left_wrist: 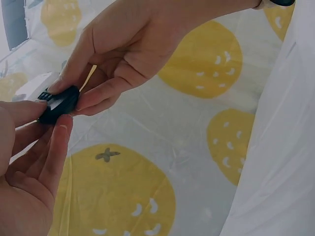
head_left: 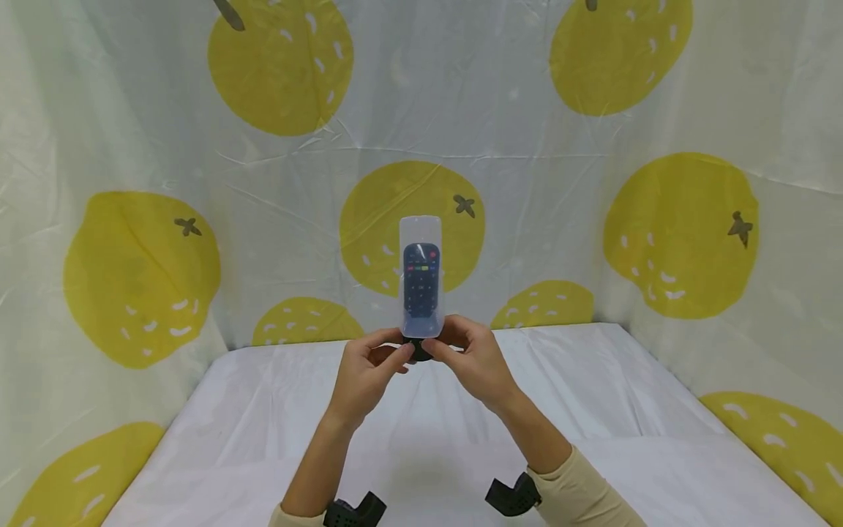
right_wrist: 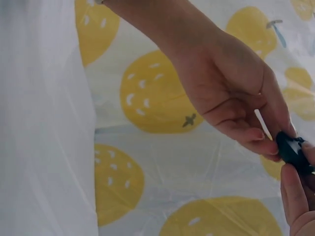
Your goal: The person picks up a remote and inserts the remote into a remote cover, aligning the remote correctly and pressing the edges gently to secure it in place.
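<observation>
A dark remote control [head_left: 421, 282] stands upright inside a translucent plastic sleeve [head_left: 420, 228], its buttons facing me. Above the remote's top, the sleeve has an unfilled stretch. From the sleeve's bottom sticks a black rounded end [head_left: 419, 352], which shows dark with a pale patch in both wrist views. My left hand [head_left: 364, 373] pinches this end from the left between thumb and fingers. From the right, my right hand [head_left: 479, 362] pinches it too, thumb near the other thumb. In the left wrist view the right hand [left_wrist: 123, 44] reaches in from the upper right.
A white cloth-covered table [head_left: 421, 424] lies below the hands. Behind and at both sides hangs a pale curtain [head_left: 527, 190] printed with yellow fruit. Black camera mounts [head_left: 514, 495] sit at both wrists beside beige cuffs [head_left: 586, 490].
</observation>
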A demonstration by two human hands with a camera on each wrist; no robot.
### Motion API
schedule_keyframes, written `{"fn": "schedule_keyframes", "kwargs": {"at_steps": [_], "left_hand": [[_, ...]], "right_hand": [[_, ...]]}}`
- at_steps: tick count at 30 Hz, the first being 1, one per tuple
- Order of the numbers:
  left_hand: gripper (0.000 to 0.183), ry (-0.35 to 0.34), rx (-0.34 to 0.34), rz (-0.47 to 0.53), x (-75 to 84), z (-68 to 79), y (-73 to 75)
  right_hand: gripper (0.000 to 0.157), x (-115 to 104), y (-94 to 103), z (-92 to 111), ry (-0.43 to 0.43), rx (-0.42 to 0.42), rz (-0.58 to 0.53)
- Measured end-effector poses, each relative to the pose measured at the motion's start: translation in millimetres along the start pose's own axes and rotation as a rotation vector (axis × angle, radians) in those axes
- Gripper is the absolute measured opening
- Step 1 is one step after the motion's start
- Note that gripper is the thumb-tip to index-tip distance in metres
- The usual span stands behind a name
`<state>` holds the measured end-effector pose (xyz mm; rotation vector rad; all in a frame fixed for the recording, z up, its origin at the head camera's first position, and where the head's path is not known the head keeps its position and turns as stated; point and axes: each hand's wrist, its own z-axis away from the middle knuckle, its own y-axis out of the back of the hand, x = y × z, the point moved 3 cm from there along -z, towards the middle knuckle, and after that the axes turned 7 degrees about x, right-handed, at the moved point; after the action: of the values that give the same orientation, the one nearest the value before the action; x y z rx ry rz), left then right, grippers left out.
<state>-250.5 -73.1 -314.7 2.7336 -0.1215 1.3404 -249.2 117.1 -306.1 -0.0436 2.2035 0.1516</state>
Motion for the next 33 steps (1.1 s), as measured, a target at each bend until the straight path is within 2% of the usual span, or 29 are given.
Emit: {"fn": "schedule_keyframes", "kwargs": {"at_steps": [3,6,10,13,17,21,33], "left_hand": [[0.022,0.014,0.01,0.031,2.1,1.1,-2.9],[0.022,-0.001,0.019,0.048,1.8,3.0,-5.8],[0.021,-0.033,0.068,0.04,-1.5,6.4,-7.2],[0.021,-0.037,0.102,0.03,-2.0,9.2,-6.7],[0.021,-0.042,0.107,0.03,-0.7,12.1,-7.1],[0.021,-0.056,0.096,0.029,0.2,16.0,-7.9],[0.022,-0.197,0.091,-0.033,4.1,27.2,-11.0]], "right_hand": [[0.025,-0.9,1.5,1.2,-0.013,0.001,0.0],[0.028,-1.2,3.7,3.7,-0.031,-0.01,0.002],[0.043,-2.8,3.9,5.9,-0.037,-0.053,-0.054],[0.052,-4.9,3.6,5.3,-0.026,-0.033,-0.107],[0.042,-6.8,6.7,3.5,0.002,0.077,-0.131],[0.031,-9.1,9.2,2.2,0.019,0.142,-0.127],[0.016,-14.7,8.3,3.3,0.005,0.135,-0.131]]}}
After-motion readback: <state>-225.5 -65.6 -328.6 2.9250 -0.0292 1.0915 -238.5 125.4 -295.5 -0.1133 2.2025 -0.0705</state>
